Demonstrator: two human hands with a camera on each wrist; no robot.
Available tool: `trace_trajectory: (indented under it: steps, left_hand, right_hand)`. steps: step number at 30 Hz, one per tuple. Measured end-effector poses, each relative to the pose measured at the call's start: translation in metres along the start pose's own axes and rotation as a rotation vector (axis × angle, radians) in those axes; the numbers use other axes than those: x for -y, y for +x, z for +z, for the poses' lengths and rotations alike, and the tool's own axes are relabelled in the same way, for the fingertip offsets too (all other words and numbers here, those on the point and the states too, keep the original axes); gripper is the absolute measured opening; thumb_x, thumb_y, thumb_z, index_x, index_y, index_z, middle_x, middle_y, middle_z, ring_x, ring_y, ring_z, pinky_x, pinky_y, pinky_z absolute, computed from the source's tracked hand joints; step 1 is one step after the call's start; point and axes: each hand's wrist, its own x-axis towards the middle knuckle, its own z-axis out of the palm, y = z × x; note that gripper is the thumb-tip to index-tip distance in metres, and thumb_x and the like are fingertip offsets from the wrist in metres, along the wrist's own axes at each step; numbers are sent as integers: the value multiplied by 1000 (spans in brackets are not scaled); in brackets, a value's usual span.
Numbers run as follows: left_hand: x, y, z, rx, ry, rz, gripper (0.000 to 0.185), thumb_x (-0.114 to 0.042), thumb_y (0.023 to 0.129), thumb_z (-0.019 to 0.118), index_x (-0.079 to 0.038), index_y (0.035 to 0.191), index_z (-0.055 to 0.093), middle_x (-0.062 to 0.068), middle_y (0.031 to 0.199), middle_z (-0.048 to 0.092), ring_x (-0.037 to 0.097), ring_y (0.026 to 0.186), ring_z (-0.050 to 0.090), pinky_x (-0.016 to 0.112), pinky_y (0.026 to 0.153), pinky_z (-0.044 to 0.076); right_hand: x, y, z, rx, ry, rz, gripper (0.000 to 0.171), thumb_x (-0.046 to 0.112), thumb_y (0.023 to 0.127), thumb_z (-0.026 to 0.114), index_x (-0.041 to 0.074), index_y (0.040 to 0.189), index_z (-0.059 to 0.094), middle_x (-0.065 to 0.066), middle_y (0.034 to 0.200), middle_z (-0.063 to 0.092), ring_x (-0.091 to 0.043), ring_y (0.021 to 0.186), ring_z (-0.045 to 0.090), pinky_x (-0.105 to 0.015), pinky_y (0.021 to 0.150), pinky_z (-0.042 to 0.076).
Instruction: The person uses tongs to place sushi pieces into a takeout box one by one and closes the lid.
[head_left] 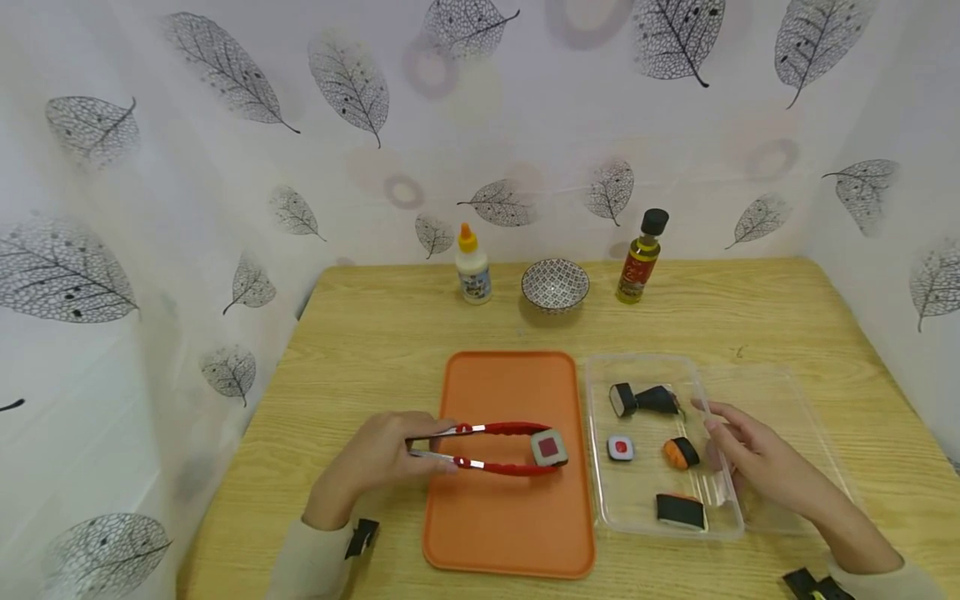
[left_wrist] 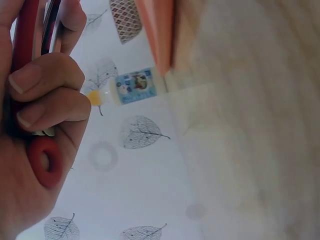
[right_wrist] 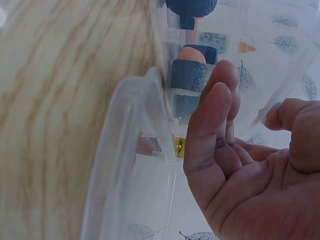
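Observation:
In the head view my left hand (head_left: 393, 454) grips red-armed tongs (head_left: 495, 428) above an orange tray (head_left: 487, 533). Between the tongs' tips sits a toy-like sushi roll (head_left: 549, 448) with a dark red centre; whether it touches the tray is unclear. The left wrist view shows fingers curled round the tongs, with a red ring (left_wrist: 46, 162) below. My right hand (head_left: 757, 454) is at the right wall of a clear plastic container (head_left: 637, 527). Its fingers are fairly straight beside the wall, the thumb near the rim. Several sushi pieces, including a black cone (head_left: 658, 400), lie inside.
Behind the tray stand a white squeeze bottle (head_left: 474, 275) with an orange tip, a patterned bowl (head_left: 555, 285) and a dark-capped sauce bottle (head_left: 639, 262). A clear lid-like sheet (head_left: 795, 442) lies right of the container. Leaf-print cloth (head_left: 450, 125) hangs around the wooden table (head_left: 360, 333).

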Motion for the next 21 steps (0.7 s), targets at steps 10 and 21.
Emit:
trace_trajectory:
  steps: [10, 21]
  left_hand:
    - [-19, 28, -15, -20, 54, 100, 50, -48, 78, 90, -25, 121, 80, -14, 87, 75, -1, 69, 60, 14, 64, 49]
    - [-61, 70, -28, 118, 215, 178, 48, -59, 81, 83, -23, 113, 81, -18, 71, 60, -3, 58, 42, 13, 54, 33]
  right_hand:
    - [1, 0, 0, 2, -3, -2, 52, 20, 117, 35, -11, 158, 29, 3, 73, 58, -16, 53, 51, -32, 49, 48]
    - [-3, 1, -1, 7, 17, -30, 50, 16, 116, 36, -12, 158, 28, -1, 78, 62, -13, 60, 55, -33, 49, 49]
